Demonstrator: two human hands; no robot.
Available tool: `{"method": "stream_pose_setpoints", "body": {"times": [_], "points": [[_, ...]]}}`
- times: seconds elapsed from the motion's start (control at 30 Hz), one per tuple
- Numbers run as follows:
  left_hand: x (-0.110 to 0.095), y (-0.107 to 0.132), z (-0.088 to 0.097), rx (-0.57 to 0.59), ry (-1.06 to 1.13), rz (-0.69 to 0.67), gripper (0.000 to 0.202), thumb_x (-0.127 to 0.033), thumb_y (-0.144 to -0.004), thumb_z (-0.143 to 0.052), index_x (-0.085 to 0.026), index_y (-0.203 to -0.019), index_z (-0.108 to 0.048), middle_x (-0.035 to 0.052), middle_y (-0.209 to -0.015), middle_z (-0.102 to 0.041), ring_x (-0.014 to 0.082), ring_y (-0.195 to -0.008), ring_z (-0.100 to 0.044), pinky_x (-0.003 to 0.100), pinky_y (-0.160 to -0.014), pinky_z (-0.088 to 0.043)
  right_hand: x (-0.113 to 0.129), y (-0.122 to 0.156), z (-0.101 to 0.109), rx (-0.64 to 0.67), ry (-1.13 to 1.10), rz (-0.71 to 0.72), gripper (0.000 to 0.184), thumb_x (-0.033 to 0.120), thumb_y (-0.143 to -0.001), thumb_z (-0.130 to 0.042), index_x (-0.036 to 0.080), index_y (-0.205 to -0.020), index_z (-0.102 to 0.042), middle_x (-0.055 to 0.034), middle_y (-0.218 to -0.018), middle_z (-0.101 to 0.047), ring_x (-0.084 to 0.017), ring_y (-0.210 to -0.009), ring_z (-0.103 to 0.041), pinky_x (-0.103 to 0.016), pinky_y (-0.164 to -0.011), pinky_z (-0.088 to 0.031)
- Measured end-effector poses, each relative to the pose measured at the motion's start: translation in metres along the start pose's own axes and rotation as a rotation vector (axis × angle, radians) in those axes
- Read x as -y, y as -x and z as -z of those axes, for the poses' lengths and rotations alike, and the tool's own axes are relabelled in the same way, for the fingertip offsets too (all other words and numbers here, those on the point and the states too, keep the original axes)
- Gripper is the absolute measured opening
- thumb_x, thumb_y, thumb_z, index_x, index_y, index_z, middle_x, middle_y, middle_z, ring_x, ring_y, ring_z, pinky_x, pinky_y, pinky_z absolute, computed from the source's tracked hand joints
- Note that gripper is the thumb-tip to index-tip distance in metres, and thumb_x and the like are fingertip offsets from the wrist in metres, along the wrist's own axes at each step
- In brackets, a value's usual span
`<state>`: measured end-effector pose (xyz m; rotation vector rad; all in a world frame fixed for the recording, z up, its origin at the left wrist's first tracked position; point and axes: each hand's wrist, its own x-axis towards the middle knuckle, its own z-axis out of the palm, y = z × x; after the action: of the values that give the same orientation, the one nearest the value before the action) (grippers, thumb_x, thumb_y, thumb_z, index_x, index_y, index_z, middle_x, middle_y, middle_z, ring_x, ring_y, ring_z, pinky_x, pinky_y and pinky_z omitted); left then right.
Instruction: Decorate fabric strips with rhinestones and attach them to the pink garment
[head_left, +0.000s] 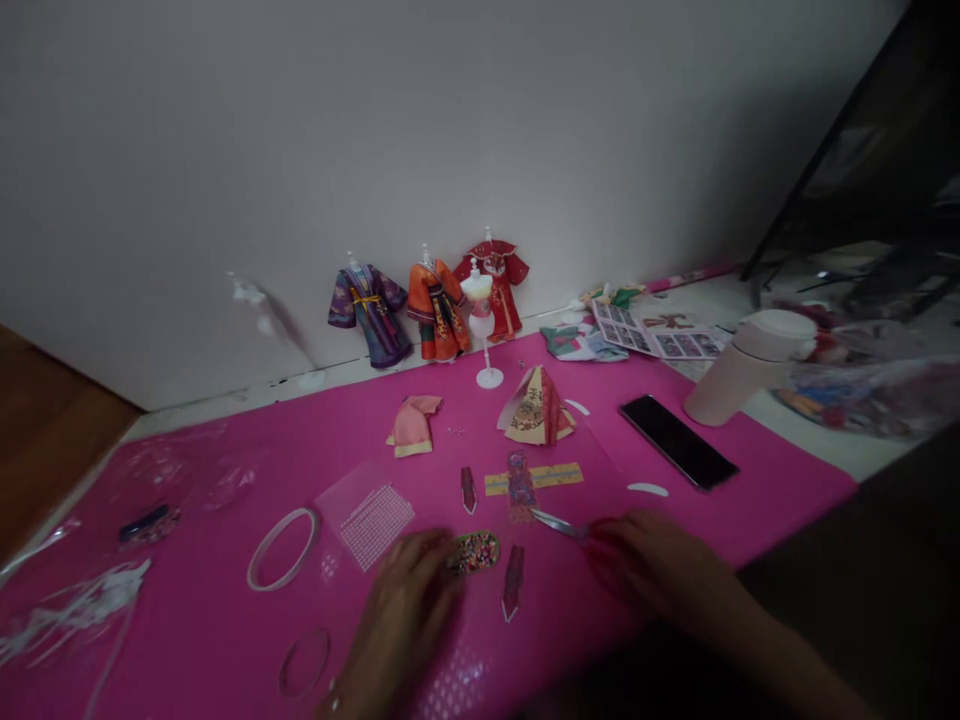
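My right hand (645, 565) is closed around metal tweezers (556, 523), whose tips touch a small patterned paper piece (519, 484) lying across a yellow strip (534, 478). My left hand (409, 600) rests on the pink mat (187, 640), fingers curled against a small oval dish of coloured beads (474, 552). A dark red paper strip (513, 582) lies between the two hands and another one (468, 489) sits further up. A folded paper skirt (537, 406) and a pink paper garment (413, 424) lie beyond.
Three paper robes (427, 305) and a small white mannequin (483, 325) stand by the wall. A black phone (678, 441), a white cup (742, 378) and an instruction sheet (660, 333) are at right. Tape rolls (283, 548), a rhinestone sheet (371, 518) and plastic wrappers (75, 600) lie left.
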<state>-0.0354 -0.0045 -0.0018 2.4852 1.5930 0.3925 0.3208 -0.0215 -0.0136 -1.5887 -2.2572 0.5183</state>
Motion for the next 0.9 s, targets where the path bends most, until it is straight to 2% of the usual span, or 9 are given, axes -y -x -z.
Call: {"method": "stream_pose_setpoints", "body": {"times": [0.07, 0.17, 0.33, 0.43, 0.57, 0.67, 0.8, 0.9], "points": [[-0.013, 0.000, -0.004, -0.017, 0.114, -0.039, 0.035, -0.026, -0.091, -0.056, -0.027, -0.125, -0.062, 0.0083, -0.130, -0.064, 0.0273, -0.119, -0.058, 0.046, -0.099, -0.051, -0.002, -0.002, -0.001, 0.027, 0.016, -0.010, 0.028, 0.035, -0.095, -0.052, 0.027, -0.119, -0.063, -0.0089, -0.105, -0.068, -0.025, -0.092, -0.067, -0.040, -0.079, -0.054], [-0.022, -0.005, -0.006, -0.040, 0.239, -0.011, 0.040, -0.015, -0.086, -0.056, -0.024, -0.124, -0.062, 0.0100, -0.129, -0.065, 0.0292, -0.118, -0.059, 0.051, -0.099, -0.050, -0.001, -0.004, -0.002, 0.043, 0.037, -0.005, 0.026, 0.036, -0.095, -0.051, 0.027, -0.117, -0.063, -0.0085, -0.104, -0.068, -0.024, -0.089, -0.068, -0.040, -0.078, -0.055], [-0.026, -0.011, -0.009, -0.053, 0.274, 0.076, 0.032, -0.013, -0.085, -0.055, -0.022, -0.115, -0.066, 0.0096, -0.111, -0.070, 0.0265, -0.103, -0.065, 0.045, -0.091, -0.055, 0.004, 0.000, -0.006, 0.013, 0.046, -0.037, 0.027, 0.041, -0.095, -0.051, 0.028, -0.115, -0.064, -0.0074, -0.105, -0.068, -0.024, -0.090, -0.069, -0.038, -0.074, -0.056], [-0.028, -0.009, -0.010, -0.067, 0.280, 0.142, 0.035, -0.012, -0.083, -0.058, -0.022, -0.116, -0.064, 0.0096, -0.109, -0.070, 0.0264, -0.102, -0.065, 0.044, -0.090, -0.055, 0.001, 0.005, -0.008, -0.014, 0.034, -0.046, 0.026, 0.040, -0.093, -0.053, 0.030, -0.114, -0.064, -0.0061, -0.107, -0.069, -0.024, -0.092, -0.069, -0.038, -0.076, -0.057], [-0.030, -0.002, -0.011, -0.104, 0.262, 0.255, 0.036, -0.016, -0.084, -0.057, -0.020, -0.119, -0.061, 0.0121, -0.112, -0.068, 0.0284, -0.103, -0.064, 0.048, -0.091, -0.053, -0.016, 0.010, -0.001, -0.115, 0.020, -0.070, 0.030, 0.045, -0.089, -0.056, 0.032, -0.115, -0.064, -0.0057, -0.112, -0.071, -0.026, -0.097, -0.070, -0.038, -0.078, -0.058], [-0.029, 0.003, -0.012, -0.144, 0.232, 0.333, 0.036, -0.021, -0.086, -0.055, -0.018, -0.122, -0.059, 0.0142, -0.115, -0.067, 0.0302, -0.106, -0.063, 0.052, -0.094, -0.051, -0.036, 0.009, 0.009, -0.200, 0.046, -0.157, 0.040, 0.055, -0.083, -0.058, 0.030, -0.114, -0.066, -0.0067, -0.111, -0.072, -0.029, -0.095, -0.071, -0.041, -0.076, -0.059], [-0.025, 0.005, -0.011, -0.170, 0.190, 0.384, 0.035, -0.022, -0.089, -0.054, -0.017, -0.123, -0.058, 0.0132, -0.113, -0.067, 0.0291, -0.106, -0.063, 0.049, -0.095, -0.051, -0.060, 0.009, 0.014, -0.198, 0.078, -0.280, 0.049, 0.064, -0.082, -0.054, 0.028, -0.112, -0.068, -0.0088, -0.109, -0.073, -0.032, -0.090, -0.072, -0.046, -0.074, -0.058], [-0.018, -0.003, -0.006, -0.170, 0.143, 0.404, 0.032, -0.024, -0.090, -0.053, -0.018, -0.122, -0.058, 0.0119, -0.111, -0.067, 0.0287, -0.104, -0.063, 0.047, -0.093, -0.051, -0.064, 0.009, 0.011, -0.190, 0.062, -0.309, 0.050, 0.065, -0.081, -0.053, 0.028, -0.112, -0.069, -0.0089, -0.111, -0.073, -0.032, -0.092, -0.071, -0.047, -0.076, -0.057]]}}
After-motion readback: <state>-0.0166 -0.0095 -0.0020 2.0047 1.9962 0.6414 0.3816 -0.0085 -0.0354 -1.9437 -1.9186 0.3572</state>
